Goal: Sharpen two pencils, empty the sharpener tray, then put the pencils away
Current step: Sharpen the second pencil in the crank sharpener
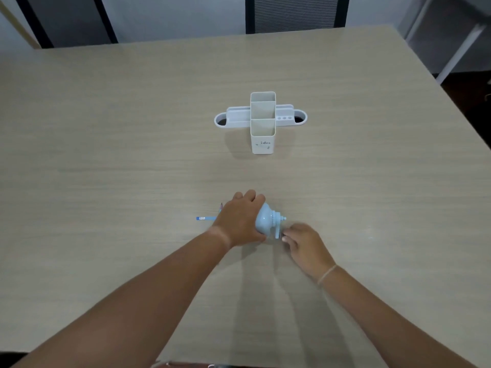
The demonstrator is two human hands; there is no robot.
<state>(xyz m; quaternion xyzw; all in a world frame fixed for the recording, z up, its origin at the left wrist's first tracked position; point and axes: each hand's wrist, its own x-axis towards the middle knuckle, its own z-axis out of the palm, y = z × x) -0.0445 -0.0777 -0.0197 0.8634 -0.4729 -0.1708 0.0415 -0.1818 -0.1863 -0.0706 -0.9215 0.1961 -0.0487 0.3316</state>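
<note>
Cranking stage: left hand (240,221) grips blue crank sharpener (265,220), well nearer than white desk organizer (263,123). Blue pencil (206,218) juts from sharpener's left. Right hand (305,243) pinches crank handle (277,232). Hold body firm, turn evenly.

One tabletop (106,155). One light blue sharpener (265,217), with one crank (277,231). One blue pencil (206,218) visible beside it; one more dark pencil tip (221,206) shows just behind left hand (239,221), not sure if second pencil. One white desk organizer (262,123): two tall square compartments, three small round holes (284,118). Two hands: left, right hand (305,245). One bracelet (326,274). One chair back (296,13) behind tabletop.
</note>
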